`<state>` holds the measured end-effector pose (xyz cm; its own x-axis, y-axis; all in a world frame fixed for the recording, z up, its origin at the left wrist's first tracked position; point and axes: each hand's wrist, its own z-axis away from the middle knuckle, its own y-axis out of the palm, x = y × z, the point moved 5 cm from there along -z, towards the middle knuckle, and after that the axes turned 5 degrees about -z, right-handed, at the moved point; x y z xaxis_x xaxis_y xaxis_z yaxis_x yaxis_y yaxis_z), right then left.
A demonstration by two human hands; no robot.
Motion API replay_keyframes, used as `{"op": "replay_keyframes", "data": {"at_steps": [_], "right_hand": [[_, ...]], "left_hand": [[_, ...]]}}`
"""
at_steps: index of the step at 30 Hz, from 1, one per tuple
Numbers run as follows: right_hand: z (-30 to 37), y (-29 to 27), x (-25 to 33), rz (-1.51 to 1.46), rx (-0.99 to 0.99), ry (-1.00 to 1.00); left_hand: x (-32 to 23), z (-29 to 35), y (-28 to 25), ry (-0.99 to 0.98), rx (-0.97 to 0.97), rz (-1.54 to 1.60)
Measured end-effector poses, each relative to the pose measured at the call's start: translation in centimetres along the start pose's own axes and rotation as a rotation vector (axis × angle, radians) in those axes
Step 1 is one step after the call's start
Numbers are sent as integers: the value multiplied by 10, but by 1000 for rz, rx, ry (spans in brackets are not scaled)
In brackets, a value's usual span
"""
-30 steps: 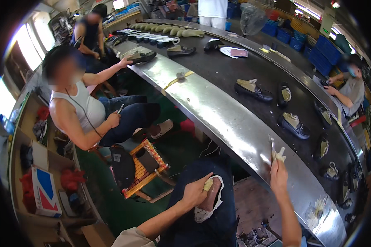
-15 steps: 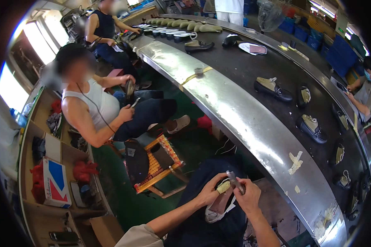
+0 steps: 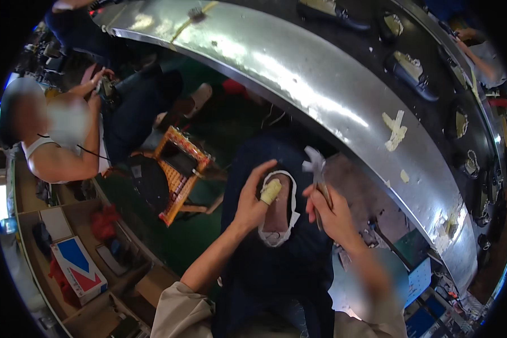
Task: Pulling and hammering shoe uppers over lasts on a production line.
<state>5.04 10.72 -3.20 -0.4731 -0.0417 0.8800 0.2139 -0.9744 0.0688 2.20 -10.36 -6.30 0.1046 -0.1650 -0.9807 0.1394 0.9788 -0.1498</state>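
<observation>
A shoe in the making (image 3: 278, 217) rests sole side up on my lap, showing a brownish-pink insole board inside a ragged whitish rim. My left hand (image 3: 253, 201) grips it from the left, its thumb wrapped in yellow tape and pressed on the insole. Beside the shoe, my right hand (image 3: 329, 209) is closed round a grey metal hand tool (image 3: 315, 163) with a hammer-like head pointing up. The tool's head is apart from the shoe and slightly blurred, so its exact kind is unclear.
A curved metal counter edge (image 3: 298, 84) runs along my right, with dark shoes (image 3: 411, 76) on the black surface beyond. On the left are a woven stool (image 3: 177, 177), a seated co-worker (image 3: 67, 135) and wooden shelving holding a box (image 3: 79, 267). Another person sits at far right.
My view has tilted down towards my lap. The right hand and tool have moved off the shoe to its right. My left hand's fingers now lie along the shoe's left side.
</observation>
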Motion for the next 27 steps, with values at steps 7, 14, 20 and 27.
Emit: {"op": "replay_keyframes", "data": {"at_steps": [7,14,20,27], "right_hand": [[22,24,-18,-344,300,265],[24,28,-17,272,83,63],[26,34,-15,77,54,89],[40,35,-34,125,-10,84]], "left_hand": [[-1,5,-3,30,65,-79],[-3,8,1,96,85,-21],[0,-2,0,62,172,-29],[27,-12,19,73,27,3]]}}
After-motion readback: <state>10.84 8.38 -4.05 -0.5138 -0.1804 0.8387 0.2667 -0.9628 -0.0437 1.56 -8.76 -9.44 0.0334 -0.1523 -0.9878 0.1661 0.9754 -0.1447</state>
